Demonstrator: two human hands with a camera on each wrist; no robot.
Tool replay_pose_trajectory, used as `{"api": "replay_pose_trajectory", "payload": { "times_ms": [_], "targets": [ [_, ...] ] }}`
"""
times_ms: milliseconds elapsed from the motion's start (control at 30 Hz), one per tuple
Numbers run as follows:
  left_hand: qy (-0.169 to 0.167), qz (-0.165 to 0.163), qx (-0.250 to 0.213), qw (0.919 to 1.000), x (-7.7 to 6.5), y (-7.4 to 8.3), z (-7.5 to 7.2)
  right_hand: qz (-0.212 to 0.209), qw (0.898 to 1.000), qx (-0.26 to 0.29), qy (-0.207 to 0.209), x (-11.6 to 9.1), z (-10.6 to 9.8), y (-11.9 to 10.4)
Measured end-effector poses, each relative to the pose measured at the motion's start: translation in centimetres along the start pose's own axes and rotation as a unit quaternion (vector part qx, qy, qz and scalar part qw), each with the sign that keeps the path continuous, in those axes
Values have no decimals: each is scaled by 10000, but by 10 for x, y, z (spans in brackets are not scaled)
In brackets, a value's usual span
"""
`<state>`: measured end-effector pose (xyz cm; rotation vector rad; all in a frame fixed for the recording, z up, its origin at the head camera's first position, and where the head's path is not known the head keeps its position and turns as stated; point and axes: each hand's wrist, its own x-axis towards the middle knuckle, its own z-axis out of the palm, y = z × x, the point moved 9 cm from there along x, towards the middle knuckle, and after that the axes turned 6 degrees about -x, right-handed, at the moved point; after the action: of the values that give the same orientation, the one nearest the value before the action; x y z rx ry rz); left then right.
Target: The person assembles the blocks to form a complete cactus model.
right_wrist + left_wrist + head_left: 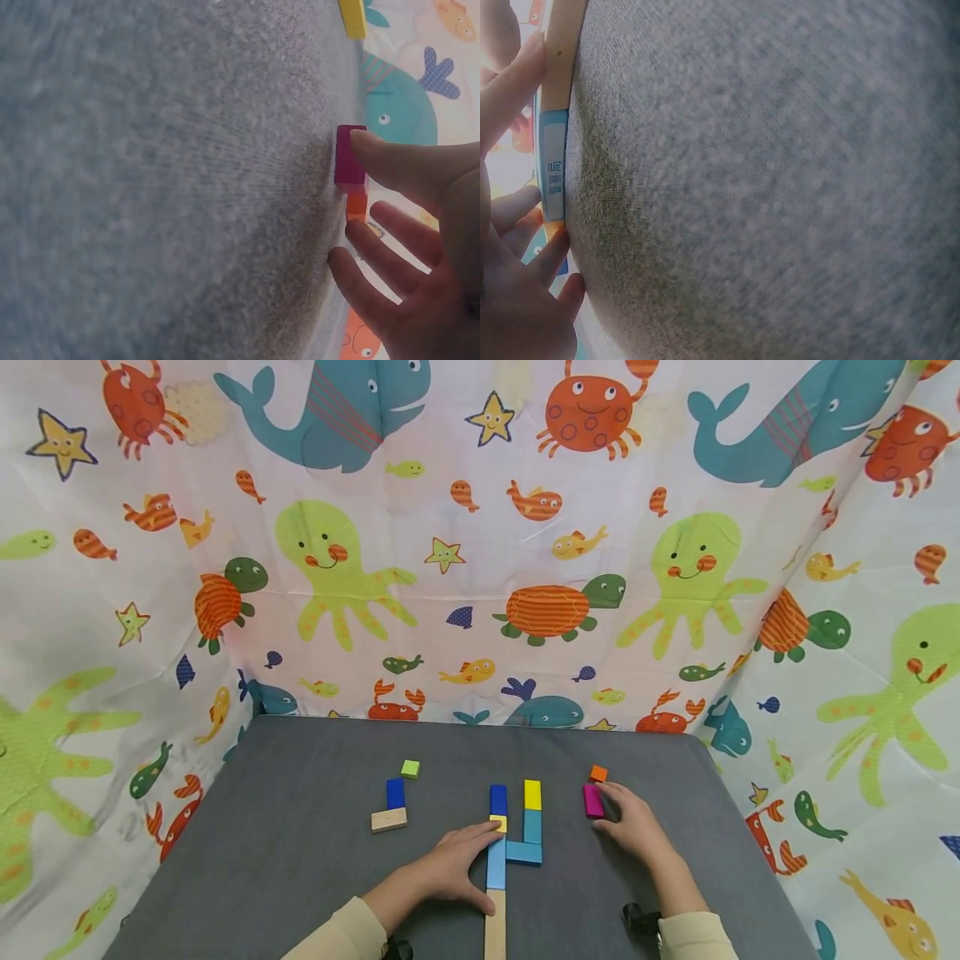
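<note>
**Two hands and a row of bright blocks**

The light blue block [497,864] has writing on its side, in the left wrist view. It looks like Chinese letters on a pale patch, too blurry to read for sure. This block is smooth and flat, and it sits in a row in the middle of the grey table [300,877]. A long wooden block [496,933] is on its near end. A small yellow block [503,819] and a dark blue block [498,799] run on toward the far edge.

The left hand [453,864] is spread wide over the row, thumb on the wood, a finger on the small yellow block. The right hand [636,825] is loose, fingers apart, with its thumb at the pink block [592,802] near the table's right edge. An orange block [597,772] is just past the pink one. Nearer the left edge are a green cube [409,769], a blue block [395,793] and a short wooden block [389,821]
</note>
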<state>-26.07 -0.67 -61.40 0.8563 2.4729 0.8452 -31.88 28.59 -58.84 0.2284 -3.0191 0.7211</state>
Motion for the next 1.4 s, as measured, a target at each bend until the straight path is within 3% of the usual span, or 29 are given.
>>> {"api": "replay_pose_trajectory", "payload": {
  "times_ms": [233,667,1400],
  "targets": [
    [38,7,31,10000,1,-2,1,-98,9999,112,-72,5,2,-2],
    [7,12,-8,10000,1,-2,1,22,9988,-190,-452,14,9,-1],
    [71,113,-24,9999,1,-3,0,106,9997,-137,194,21,-7,-28]
  ]
}}
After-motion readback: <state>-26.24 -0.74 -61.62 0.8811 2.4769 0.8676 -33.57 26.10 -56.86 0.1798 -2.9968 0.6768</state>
